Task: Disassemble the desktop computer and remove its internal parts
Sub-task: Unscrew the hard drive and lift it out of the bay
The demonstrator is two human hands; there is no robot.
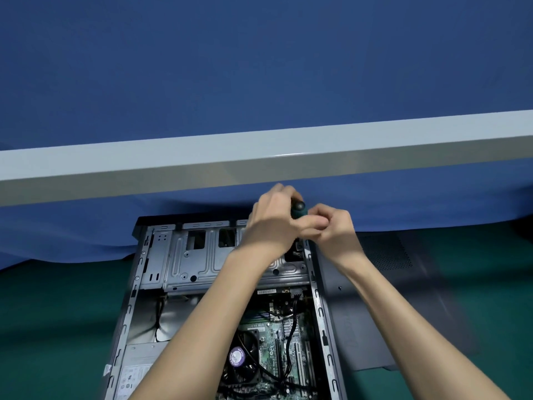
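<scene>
An open desktop computer case (pixel 135 298) lies on its side on the green mat. Inside are a metal drive cage (pixel 202 264), the motherboard (pixel 271 336), a CPU fan (pixel 242 359) and a power supply (pixel 138 368). My left hand (pixel 271 223) grips the dark green handle of a screwdriver (pixel 298 209), held upright over the case's far right corner. My right hand (pixel 331 229) has curled fingers pinching at the screwdriver just below the handle. The tip and the screw are hidden by my hands.
The removed grey side panel (pixel 375 298) lies flat on the mat right of the case. A blue cloth (pixel 72 235) hangs behind the case under a pale grey rail (pixel 173 166). Green mat (pixel 52 327) shows on the left.
</scene>
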